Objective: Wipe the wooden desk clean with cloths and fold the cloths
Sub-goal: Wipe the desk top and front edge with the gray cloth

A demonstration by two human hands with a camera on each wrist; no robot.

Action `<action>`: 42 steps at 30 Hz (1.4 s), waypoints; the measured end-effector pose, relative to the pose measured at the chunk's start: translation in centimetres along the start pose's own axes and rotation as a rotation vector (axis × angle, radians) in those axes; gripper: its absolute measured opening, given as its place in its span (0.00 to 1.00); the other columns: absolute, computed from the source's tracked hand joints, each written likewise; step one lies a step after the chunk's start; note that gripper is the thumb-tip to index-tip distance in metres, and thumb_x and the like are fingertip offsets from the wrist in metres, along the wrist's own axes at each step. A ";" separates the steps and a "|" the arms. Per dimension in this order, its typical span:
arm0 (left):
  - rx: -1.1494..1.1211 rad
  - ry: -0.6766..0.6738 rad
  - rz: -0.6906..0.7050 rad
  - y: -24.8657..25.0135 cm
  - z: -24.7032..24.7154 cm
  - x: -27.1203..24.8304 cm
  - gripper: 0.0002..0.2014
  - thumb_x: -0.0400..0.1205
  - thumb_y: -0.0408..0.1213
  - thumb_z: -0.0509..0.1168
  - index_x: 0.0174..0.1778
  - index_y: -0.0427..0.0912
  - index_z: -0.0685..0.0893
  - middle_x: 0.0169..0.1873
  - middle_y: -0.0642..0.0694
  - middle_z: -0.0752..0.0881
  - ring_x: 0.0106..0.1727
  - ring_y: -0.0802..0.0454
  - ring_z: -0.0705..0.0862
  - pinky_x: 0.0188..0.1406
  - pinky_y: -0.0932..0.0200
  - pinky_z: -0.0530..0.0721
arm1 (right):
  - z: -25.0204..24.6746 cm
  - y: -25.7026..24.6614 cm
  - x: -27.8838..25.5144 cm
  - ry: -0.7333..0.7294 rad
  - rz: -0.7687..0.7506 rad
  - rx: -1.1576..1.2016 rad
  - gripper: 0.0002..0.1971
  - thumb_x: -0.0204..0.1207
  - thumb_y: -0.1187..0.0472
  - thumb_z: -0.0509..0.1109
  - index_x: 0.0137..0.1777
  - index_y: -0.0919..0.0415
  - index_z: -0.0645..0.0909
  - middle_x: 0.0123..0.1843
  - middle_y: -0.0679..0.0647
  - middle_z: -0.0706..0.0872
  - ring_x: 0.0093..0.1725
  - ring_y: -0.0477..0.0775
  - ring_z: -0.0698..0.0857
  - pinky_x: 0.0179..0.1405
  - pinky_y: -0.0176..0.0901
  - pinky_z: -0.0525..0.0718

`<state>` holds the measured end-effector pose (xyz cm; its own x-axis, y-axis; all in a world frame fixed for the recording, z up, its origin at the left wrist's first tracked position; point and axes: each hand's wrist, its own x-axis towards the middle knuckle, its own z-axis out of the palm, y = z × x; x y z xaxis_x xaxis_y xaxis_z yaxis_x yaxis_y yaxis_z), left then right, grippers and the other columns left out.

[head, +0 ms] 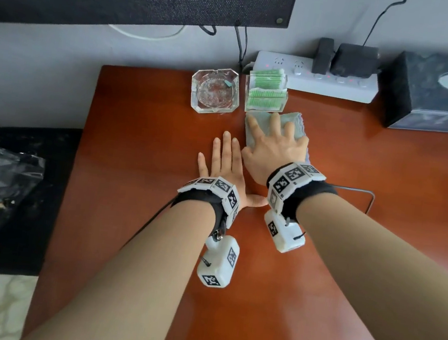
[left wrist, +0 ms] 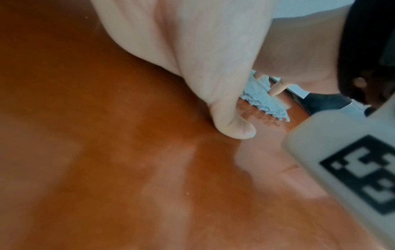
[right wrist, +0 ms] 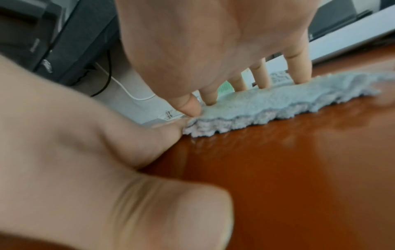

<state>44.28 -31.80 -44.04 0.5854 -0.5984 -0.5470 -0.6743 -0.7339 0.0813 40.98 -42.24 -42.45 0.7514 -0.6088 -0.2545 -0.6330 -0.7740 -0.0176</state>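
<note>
so at the back of the wooden desk [head: 165, 134] there's a square glass ashtray [head: 215, 89], clear with chunky cut corners; inside it looks like some pale ashy residue and one tiny teal scrap near the rim, can't really tell what that scrap is; right beside it sits a clear plastic holder [head: 266, 94] packed with green-and-white wrapped sticks in two tiers, too small to say what they are; behind that holder a white power strip [head: 327, 79] lies along the wall with two dark adapters plugged in, and a dark patterned box [head: 435, 94] stands off to the right

the cloth [head: 293, 122] is folded into a smallish thick rectangle, pale blue-grey and fluffy; from the right wrist view you can see the stacked layers, with a pinkish-lilac layer showing under the blue one along the near edge [right wrist: 278, 104]; it sits on the desk just in front of the plastic holder, nearly touching it

the right hand [head: 275, 145] is spread wide and flat on top of the cloth, fingertips [right wrist: 301, 74] pressing down into the pile, not curled around anything; the left hand [head: 224, 161] lies flat on the bare wood just left of the cloth, fingers straight and together, holding nothing, its thumb [left wrist: 233, 125] stuck out sideways on the desk under the right wrist; both wrists wear bands with black-and-white markers
</note>
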 end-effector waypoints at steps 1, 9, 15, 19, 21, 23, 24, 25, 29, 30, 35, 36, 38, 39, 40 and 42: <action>-0.004 -0.005 0.001 0.0 0.0 0.0 0.70 0.66 0.78 0.64 0.83 0.39 0.25 0.81 0.42 0.22 0.83 0.44 0.24 0.79 0.33 0.32 | -0.2 0.3 0.2 0.003 0.006 0.003 0.32 0.80 0.41 0.47 0.84 0.42 0.49 0.83 0.58 0.57 0.76 0.65 0.62 0.63 0.66 0.68; 0.033 -0.052 0.012 -0.1 -0.4 -0.2 0.69 0.68 0.77 0.63 0.81 0.39 0.22 0.79 0.41 0.19 0.82 0.42 0.23 0.81 0.32 0.34 | -0.5 8.8 0.0 -0.019 0.238 0.056 0.31 0.80 0.43 0.48 0.84 0.41 0.49 0.80 0.54 0.59 0.75 0.64 0.62 0.65 0.67 0.69; 0.042 -0.069 0.010 -0.2 -0.5 -0.2 0.69 0.68 0.78 0.61 0.80 0.38 0.21 0.79 0.41 0.19 0.82 0.41 0.23 0.81 0.32 0.34 | 0.7 9.6 -0.9 -0.101 0.280 0.148 0.34 0.79 0.43 0.47 0.83 0.35 0.36 0.87 0.55 0.38 0.85 0.65 0.43 0.80 0.72 0.49; 0.046 -0.057 0.002 -0.2 -0.4 -0.2 0.70 0.67 0.79 0.61 0.80 0.38 0.21 0.79 0.41 0.19 0.82 0.42 0.23 0.81 0.32 0.34 | 1.9 7.2 -2.1 -0.119 0.145 0.185 0.34 0.81 0.41 0.45 0.81 0.33 0.30 0.86 0.55 0.29 0.84 0.64 0.32 0.79 0.72 0.35; 0.052 -0.071 -0.007 -0.1 -0.6 -0.2 0.70 0.67 0.79 0.61 0.80 0.38 0.21 0.79 0.41 0.19 0.82 0.42 0.22 0.81 0.32 0.34 | 2.0 7.1 -2.4 -0.139 0.073 0.187 0.33 0.82 0.41 0.44 0.81 0.31 0.29 0.85 0.53 0.28 0.84 0.63 0.31 0.79 0.71 0.34; 0.065 -0.093 -0.014 -0.1 -0.8 -0.3 0.69 0.68 0.79 0.61 0.80 0.38 0.21 0.78 0.41 0.18 0.81 0.42 0.22 0.81 0.32 0.34 | 2.0 8.2 -2.1 -0.161 0.023 0.158 0.31 0.83 0.41 0.43 0.80 0.30 0.28 0.85 0.51 0.28 0.84 0.61 0.32 0.80 0.71 0.34; 0.073 -0.104 -0.015 0.0 -1.0 -0.3 0.69 0.68 0.78 0.61 0.80 0.38 0.20 0.78 0.41 0.18 0.81 0.42 0.22 0.81 0.32 0.35 | 2.0 9.1 -1.7 -0.175 0.010 0.146 0.31 0.83 0.42 0.43 0.80 0.29 0.29 0.85 0.49 0.28 0.85 0.60 0.32 0.80 0.70 0.35; 0.079 -0.115 -0.015 0.0 -1.1 -0.3 0.69 0.69 0.78 0.60 0.79 0.38 0.20 0.78 0.40 0.18 0.82 0.41 0.22 0.81 0.33 0.35 | 1.8 10.2 -1.2 -0.186 0.015 0.152 0.31 0.84 0.42 0.44 0.80 0.28 0.30 0.85 0.49 0.28 0.85 0.60 0.33 0.81 0.69 0.35; 0.088 -0.135 -0.010 0.1 -1.3 -0.2 0.68 0.70 0.78 0.60 0.79 0.38 0.20 0.78 0.40 0.18 0.81 0.41 0.22 0.81 0.33 0.35 | 0.8 13.7 0.2 -0.196 0.139 0.256 0.32 0.83 0.45 0.47 0.81 0.28 0.35 0.86 0.49 0.31 0.85 0.60 0.34 0.80 0.70 0.34; 0.088 -0.137 -0.011 0.0 -1.3 -0.2 0.68 0.70 0.78 0.60 0.79 0.38 0.19 0.78 0.40 0.18 0.81 0.41 0.22 0.80 0.33 0.36 | 0.8 14.0 -0.1 -0.197 0.156 0.268 0.32 0.82 0.45 0.47 0.81 0.28 0.35 0.86 0.49 0.31 0.85 0.60 0.34 0.80 0.70 0.34; 0.066 -0.133 -0.004 0.0 -1.2 -0.3 0.68 0.70 0.77 0.61 0.79 0.38 0.20 0.78 0.41 0.17 0.81 0.41 0.22 0.81 0.32 0.35 | 3.0 13.0 -5.3 -0.140 0.127 0.209 0.33 0.83 0.44 0.46 0.81 0.30 0.30 0.86 0.50 0.29 0.85 0.60 0.33 0.80 0.69 0.33; 0.056 -0.120 0.000 0.0 -1.1 -0.4 0.68 0.70 0.77 0.62 0.79 0.38 0.20 0.78 0.41 0.18 0.82 0.41 0.22 0.81 0.32 0.36 | 3.4 13.3 -6.1 -0.133 0.108 0.194 0.33 0.83 0.44 0.46 0.80 0.30 0.29 0.86 0.50 0.29 0.85 0.60 0.33 0.81 0.69 0.34; 0.045 -0.096 0.005 -0.1 -1.2 -0.6 0.68 0.70 0.76 0.63 0.81 0.39 0.22 0.79 0.41 0.19 0.82 0.42 0.24 0.82 0.32 0.37 | 3.5 14.8 -6.9 -0.148 0.085 0.174 0.32 0.84 0.44 0.46 0.80 0.29 0.29 0.86 0.49 0.29 0.85 0.59 0.34 0.81 0.69 0.36; 0.046 -0.091 0.007 -0.1 -1.3 -0.7 0.68 0.70 0.76 0.63 0.81 0.39 0.23 0.80 0.41 0.20 0.83 0.42 0.25 0.83 0.33 0.39 | 3.4 15.8 -7.0 -0.167 0.098 0.179 0.32 0.84 0.44 0.46 0.79 0.28 0.28 0.85 0.48 0.28 0.85 0.59 0.33 0.81 0.68 0.36; 0.055 -0.087 0.012 0.0 -1.3 -0.8 0.68 0.70 0.76 0.63 0.82 0.39 0.24 0.80 0.41 0.21 0.84 0.42 0.27 0.83 0.33 0.40 | 3.3 17.0 -7.1 -0.185 0.134 0.196 0.32 0.84 0.44 0.46 0.79 0.28 0.28 0.85 0.48 0.28 0.85 0.59 0.33 0.81 0.68 0.36; 0.069 -0.077 0.012 0.1 -1.5 -0.9 0.67 0.69 0.77 0.62 0.82 0.38 0.25 0.81 0.41 0.23 0.84 0.41 0.29 0.84 0.33 0.43 | 3.2 19.7 -7.5 -0.205 0.244 0.237 0.32 0.84 0.45 0.46 0.79 0.27 0.29 0.85 0.48 0.27 0.85 0.59 0.33 0.81 0.68 0.35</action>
<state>44.33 -31.85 -42.34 0.5427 -0.5782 -0.6092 -0.7120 -0.7015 0.0316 22.28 -52.41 -43.98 0.5364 -0.7036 -0.4661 -0.8316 -0.5347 -0.1499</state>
